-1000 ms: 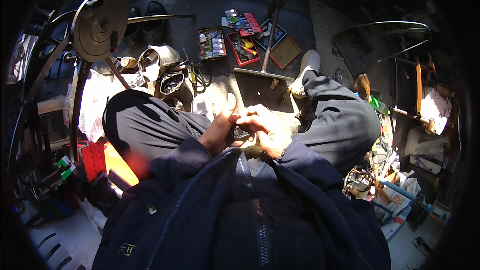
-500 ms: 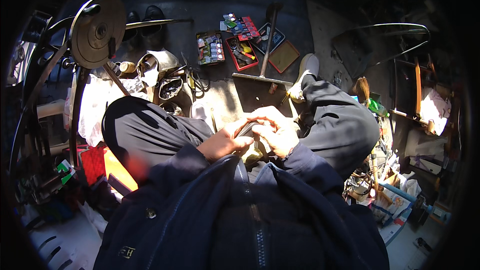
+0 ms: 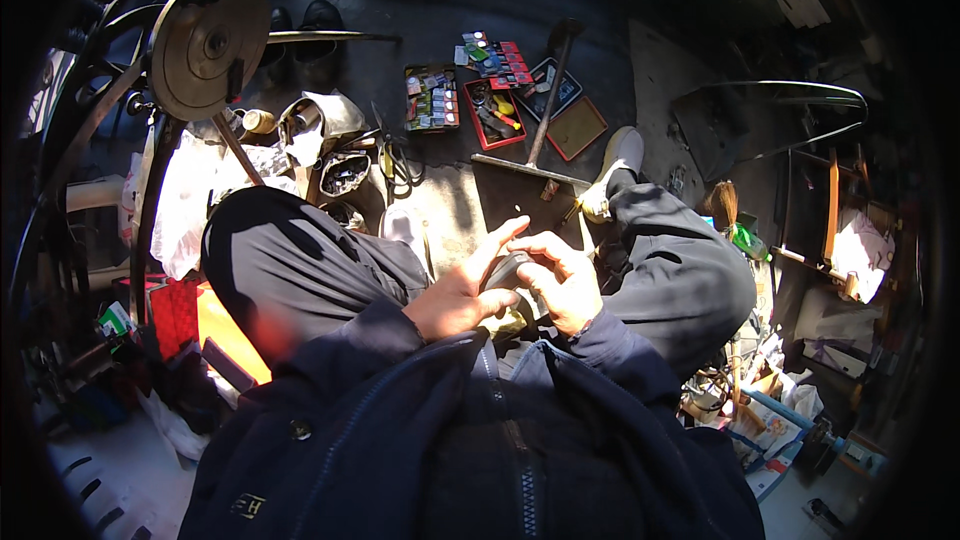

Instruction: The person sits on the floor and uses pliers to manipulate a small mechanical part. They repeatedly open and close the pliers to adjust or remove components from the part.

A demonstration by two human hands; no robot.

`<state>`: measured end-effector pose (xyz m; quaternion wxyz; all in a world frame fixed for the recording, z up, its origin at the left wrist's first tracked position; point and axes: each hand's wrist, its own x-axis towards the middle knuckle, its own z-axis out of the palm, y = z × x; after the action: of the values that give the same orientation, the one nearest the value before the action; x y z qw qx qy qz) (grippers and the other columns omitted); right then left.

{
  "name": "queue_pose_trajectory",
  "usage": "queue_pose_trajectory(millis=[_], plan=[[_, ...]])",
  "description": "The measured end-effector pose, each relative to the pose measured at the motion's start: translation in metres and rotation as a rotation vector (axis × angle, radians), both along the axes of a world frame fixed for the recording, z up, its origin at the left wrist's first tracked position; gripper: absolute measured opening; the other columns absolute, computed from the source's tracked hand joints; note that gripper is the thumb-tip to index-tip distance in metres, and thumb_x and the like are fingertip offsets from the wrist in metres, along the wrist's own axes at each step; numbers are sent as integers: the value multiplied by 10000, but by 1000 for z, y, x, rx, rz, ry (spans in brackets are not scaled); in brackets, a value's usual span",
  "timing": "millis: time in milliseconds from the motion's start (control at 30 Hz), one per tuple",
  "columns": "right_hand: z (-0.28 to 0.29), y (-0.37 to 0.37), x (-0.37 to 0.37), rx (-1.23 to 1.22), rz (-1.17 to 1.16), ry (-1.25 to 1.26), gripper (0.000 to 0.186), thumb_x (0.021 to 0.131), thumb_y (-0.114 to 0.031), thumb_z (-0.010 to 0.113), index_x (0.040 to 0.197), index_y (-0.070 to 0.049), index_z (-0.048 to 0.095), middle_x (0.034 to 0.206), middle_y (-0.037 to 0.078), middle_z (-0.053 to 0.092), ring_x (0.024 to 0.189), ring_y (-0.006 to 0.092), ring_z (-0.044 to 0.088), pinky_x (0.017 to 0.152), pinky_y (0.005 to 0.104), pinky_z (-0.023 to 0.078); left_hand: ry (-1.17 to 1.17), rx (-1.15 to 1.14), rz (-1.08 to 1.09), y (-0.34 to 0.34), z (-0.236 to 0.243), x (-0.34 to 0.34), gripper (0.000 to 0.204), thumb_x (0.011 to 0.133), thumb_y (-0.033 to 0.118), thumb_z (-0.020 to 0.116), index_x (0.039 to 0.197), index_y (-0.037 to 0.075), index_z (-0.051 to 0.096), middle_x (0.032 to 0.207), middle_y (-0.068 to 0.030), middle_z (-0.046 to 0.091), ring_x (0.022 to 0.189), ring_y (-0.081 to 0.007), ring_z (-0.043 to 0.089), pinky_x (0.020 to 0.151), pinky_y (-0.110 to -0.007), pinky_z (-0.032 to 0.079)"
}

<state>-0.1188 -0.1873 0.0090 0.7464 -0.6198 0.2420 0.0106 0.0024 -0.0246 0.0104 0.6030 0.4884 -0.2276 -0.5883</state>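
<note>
Over my lap, both hands are around a small, dark, curved piece [image 3: 506, 270] that looks soft; its exact kind is hidden by the fingers. My left hand [image 3: 450, 298] has its thumb pressed on the piece's near side, while its index finger stretches up and away. My right hand [image 3: 562, 282] pinches the same piece from the right with bent fingers. A yellowish thing [image 3: 508, 323] shows just beneath the hands, partly covered. Above the left fingertip is a tiny pale speck [image 3: 518, 209].
Beyond my knees are a red box of tools [image 3: 466, 90], a box of small packets [image 3: 431, 120] and a metal stand [image 3: 535, 148]. A machine with a round wheel [image 3: 185, 65] stands at left. Bags [image 3: 180, 210] lie near it; a brush [image 3: 727, 196] is at right.
My left index finger has lifted away from the right fingers, opening a gap above the dark piece. The pale speck has appeared above it. The whole view has shifted slightly.
</note>
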Motion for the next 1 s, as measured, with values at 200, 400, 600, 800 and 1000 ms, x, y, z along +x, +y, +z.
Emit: queue_pose_trajectory(millis=[200, 400, 600, 800, 1000], plan=[[5, -5, 0, -3, -37, -25, 268, 954, 23, 581, 1215, -1, 637, 1125, 86, 687, 1034, 159, 656, 923, 291, 525, 343, 21, -6, 8, 0, 1, 592, 1045, 113, 498, 1601, 83, 295, 1189, -20, 586, 881, -39, 539, 731, -204, 455], [3, 0, -3, 78, -60, 59, 258, 969, 10, 564, 1217, 5, 635, 1126, 103, 690, 1041, 171, 659, 936, 312, 529, 247, -13, 12, 4, -6, -5, 559, 1042, 143, 507, 1575, 74, 354, 1156, -31, 615, 887, -91, 603, 786, -248, 482], [-7, 5, -6, 116, -94, 62, 253, 974, 2, 558, 1213, 11, 639, 1107, 100, 690, 1029, 170, 662, 918, 309, 533, 196, 52, -3, 5, -17, -8, 466, 1031, 71, 469, 1494, 31, 426, 1129, -56, 609, 859, -96, 586, 798, -266, 505], [-6, 6, -4, -21, -96, 20, 243, 959, 30, 583, 1189, 16, 657, 1076, 84, 711, 959, 137, 671, 843, 268, 538, -43, 42, 8, 2, -20, -10, 499, 1011, 74, 525, 1501, 70, 435, 1106, -81, 631, 861, -105, 598, 767, -267, 496], [-1, 2, -4, -185, -74, -30, 234, 934, 46, 603, 1150, 0, 679, 1046, 55, 703, 948, 120, 658, 863, 259, 525, -67, 197, -16, 4, -19, -8, 379, 991, 109, 608, 1362, 37, 578, 922, -67, 663, 796, -97, 592, 721, -280, 485]])
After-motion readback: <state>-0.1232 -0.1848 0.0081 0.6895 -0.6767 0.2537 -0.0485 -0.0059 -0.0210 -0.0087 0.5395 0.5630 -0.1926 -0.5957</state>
